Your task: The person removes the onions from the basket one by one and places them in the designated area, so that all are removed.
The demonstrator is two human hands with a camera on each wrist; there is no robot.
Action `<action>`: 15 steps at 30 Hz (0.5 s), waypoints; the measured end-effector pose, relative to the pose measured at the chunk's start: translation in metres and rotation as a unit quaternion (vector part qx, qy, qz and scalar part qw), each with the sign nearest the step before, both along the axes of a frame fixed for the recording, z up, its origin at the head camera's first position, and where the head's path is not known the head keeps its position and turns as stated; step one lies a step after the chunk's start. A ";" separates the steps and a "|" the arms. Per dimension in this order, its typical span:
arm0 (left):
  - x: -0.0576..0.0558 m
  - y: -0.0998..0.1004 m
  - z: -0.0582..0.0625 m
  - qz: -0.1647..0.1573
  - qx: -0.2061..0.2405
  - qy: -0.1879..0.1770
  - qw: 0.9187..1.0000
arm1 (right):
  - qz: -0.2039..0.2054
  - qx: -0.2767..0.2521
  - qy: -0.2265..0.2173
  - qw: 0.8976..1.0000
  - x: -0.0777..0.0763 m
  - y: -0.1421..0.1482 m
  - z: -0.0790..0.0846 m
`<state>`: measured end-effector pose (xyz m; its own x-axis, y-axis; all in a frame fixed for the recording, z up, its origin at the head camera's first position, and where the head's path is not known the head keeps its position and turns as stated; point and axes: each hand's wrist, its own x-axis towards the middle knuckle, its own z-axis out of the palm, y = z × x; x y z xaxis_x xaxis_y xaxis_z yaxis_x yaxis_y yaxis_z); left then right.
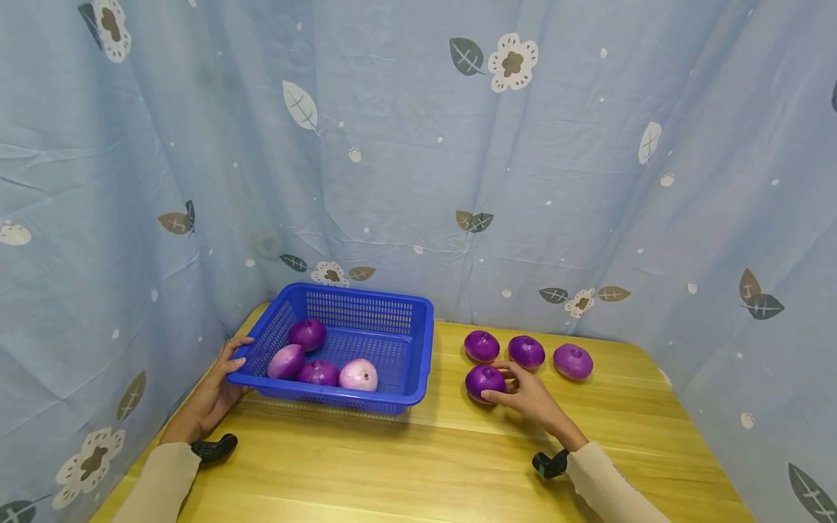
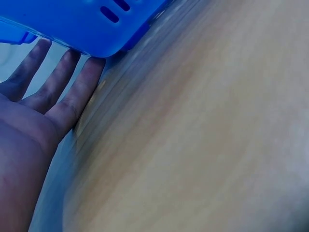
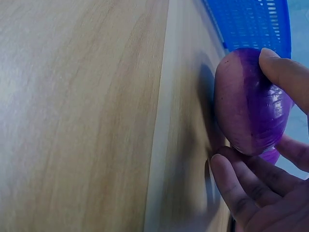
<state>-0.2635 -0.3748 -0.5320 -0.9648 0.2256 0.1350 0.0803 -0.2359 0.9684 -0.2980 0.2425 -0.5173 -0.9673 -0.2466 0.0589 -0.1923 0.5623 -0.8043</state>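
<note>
My right hand [image 1: 528,394] pinches a purple onion [image 1: 484,383] between thumb and fingers, close over the table to the right of the basket. In the right wrist view, the thumb lies on this onion's [image 3: 251,104] glossy side, with several fingers below it. My left hand [image 1: 216,392] rests at the left rim of a blue plastic basket [image 1: 423,356]. In the left wrist view its fingers [image 2: 72,99] are straight, tips at the basket's lower edge. Inside the basket lie several onions, among them a dark purple onion [image 1: 307,335] and a paler onion [image 1: 358,375].
Behind the right hand, three more onions sit in a row: a left onion [image 1: 482,346], a middle onion [image 1: 526,352] and a lighter right onion [image 1: 572,362]. The wooden table [image 1: 366,465] is bordered by a blue patterned curtain [image 1: 405,181] at the back and sides.
</note>
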 end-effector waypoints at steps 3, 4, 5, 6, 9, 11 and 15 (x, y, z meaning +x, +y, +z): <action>0.001 0.000 0.001 -0.002 0.001 0.000 1.000 | -0.001 0.003 0.001 1.000 0.000 -0.001 0.000; 0.001 0.000 0.000 -0.003 0.001 -0.001 1.000 | -0.001 0.006 0.001 1.000 0.000 -0.001 0.000; 0.001 0.000 0.000 -0.003 0.002 -0.001 1.000 | -0.001 0.009 0.001 1.000 0.000 -0.001 0.000; 0.001 0.000 0.000 -0.004 0.003 -0.002 1.000 | -0.001 0.012 0.000 1.000 0.000 -0.001 0.000; 0.002 0.000 0.000 -0.003 0.002 -0.002 1.000 | 0.002 0.019 0.000 1.000 -0.001 -0.001 0.001; 0.002 0.000 0.000 -0.002 0.000 -0.001 1.000 | 0.005 0.021 0.005 1.000 -0.001 -0.001 0.003; 0.001 0.000 0.000 -0.004 -0.002 0.005 1.000 | 0.010 0.028 0.023 0.999 -0.003 0.001 0.011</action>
<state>-0.2621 -0.3744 -0.5317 -0.9615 0.2339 0.1441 0.0887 -0.2320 0.9687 -0.3011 0.2431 -0.5064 -0.9588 -0.2700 0.0882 -0.2395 0.6013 -0.7623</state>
